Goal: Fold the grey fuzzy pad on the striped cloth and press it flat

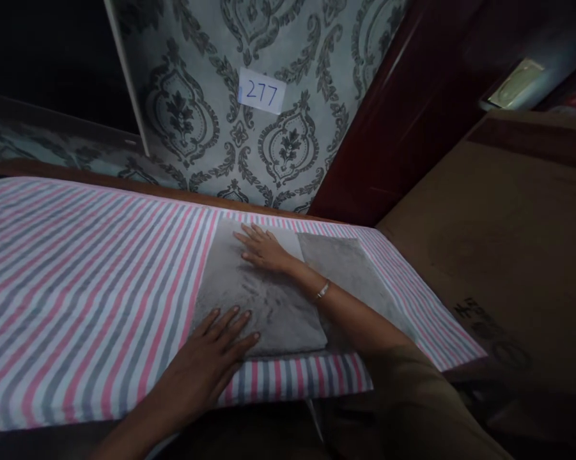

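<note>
A grey, soft-looking cloth (278, 313) lies flat on the striped cover, with darker ruffled marks near its middle. My left hand (220, 348) rests on its near left corner, fingers spread. Toward the far edge of the same cloth, my right hand (263, 248) lies palm down with its fingers apart. A bracelet (323, 290) circles my right wrist. To the right, a darker grey piece (345, 255) sits against the cloth, partly hidden under my right forearm; I cannot tell whether the two are joined.
A pink, grey and white striped cover (100, 281) spreads over the table. A large cardboard box (503, 243) stands at the right, beside a dark red post (393, 108). Behind are patterned wallpaper, a paper marked 277 (261, 91) and a dark screen (48, 64).
</note>
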Demonstrator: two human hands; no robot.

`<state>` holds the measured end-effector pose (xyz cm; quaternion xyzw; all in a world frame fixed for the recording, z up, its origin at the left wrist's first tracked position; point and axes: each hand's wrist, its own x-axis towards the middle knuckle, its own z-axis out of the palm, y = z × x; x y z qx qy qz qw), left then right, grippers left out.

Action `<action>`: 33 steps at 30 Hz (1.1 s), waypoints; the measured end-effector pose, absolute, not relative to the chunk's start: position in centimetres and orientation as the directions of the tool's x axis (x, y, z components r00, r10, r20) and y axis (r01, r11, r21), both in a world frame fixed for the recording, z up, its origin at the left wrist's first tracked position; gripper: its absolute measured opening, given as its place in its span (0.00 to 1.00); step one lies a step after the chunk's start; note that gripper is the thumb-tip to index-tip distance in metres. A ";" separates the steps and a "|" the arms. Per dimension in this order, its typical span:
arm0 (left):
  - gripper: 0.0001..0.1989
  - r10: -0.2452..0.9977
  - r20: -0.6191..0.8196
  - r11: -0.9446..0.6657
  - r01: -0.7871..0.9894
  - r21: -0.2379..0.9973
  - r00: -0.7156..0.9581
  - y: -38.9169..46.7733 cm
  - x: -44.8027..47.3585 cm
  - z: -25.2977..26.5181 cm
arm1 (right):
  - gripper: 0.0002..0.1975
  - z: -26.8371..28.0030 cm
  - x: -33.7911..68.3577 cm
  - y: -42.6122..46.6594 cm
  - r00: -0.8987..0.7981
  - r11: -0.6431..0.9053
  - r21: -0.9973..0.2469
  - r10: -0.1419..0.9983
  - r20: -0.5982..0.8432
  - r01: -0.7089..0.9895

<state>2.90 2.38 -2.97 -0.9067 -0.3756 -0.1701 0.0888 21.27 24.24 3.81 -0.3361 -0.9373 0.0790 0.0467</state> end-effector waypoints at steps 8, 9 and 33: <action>0.24 0.647 0.375 -0.719 0.694 0.011 0.664 3.2 5.7 -2.1 | 0.33 2.2 26.4 18.8 -0.855 0.840 -0.173 0.519 -0.023 0.514; 0.25 0.636 0.362 -0.733 0.681 0.006 0.681 3.4 6.5 -2.0 | 0.33 2.0 26.5 19.4 -0.851 0.836 -0.176 0.525 -0.016 0.519; 0.26 0.562 0.356 -0.791 0.611 -0.033 0.746 3.0 7.8 -1.2 | 0.30 2.5 27.5 27.0 -0.294 0.305 -0.164 0.952 0.087 0.938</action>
